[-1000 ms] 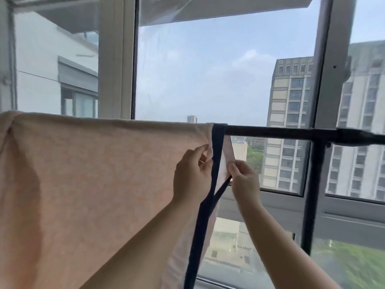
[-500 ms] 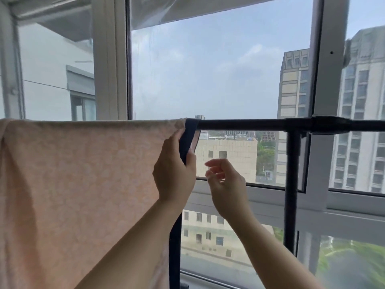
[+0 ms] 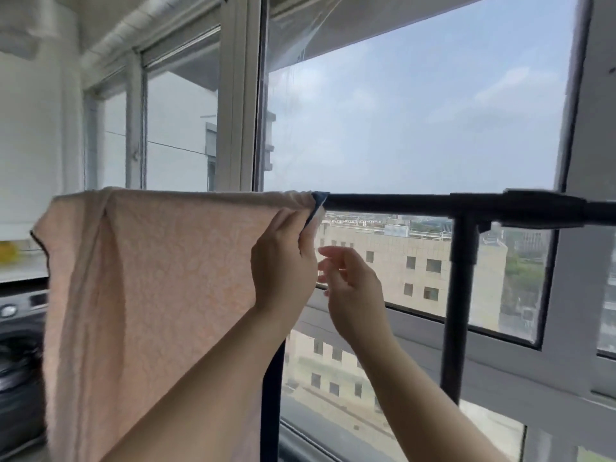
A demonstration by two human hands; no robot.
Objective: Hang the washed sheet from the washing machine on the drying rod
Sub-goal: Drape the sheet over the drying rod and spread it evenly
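At a high-rise balcony window, a peach-pink textured sheet with a dark navy border [image 3: 150,278] hangs draped over a black metal drying rod [image 3: 383,202], its folded top running along the bar from a bunched left corner to the navy edge at the right. The person's left hand [image 3: 283,261] pinches the sheet's upper right corner just under the rod, fingers pressed together on the cloth where the navy trim curls back. The right hand [image 3: 350,281] floats just beside it, apart from the fabric, fingers loosely spread and holding nothing. The sheet appears largely hung, with the work now a matter of dressing the right edge. To finish it well, the free hand would likely do best to take the navy border lower down while the left eases the corner rightward along the bare stretch of bar toward the black T-joint and upright post [image 3: 461,295], smoothing the bunched folds without dragging the sheet off. A dark front-loading washing machine [image 3: 20,328] stands at lower left.
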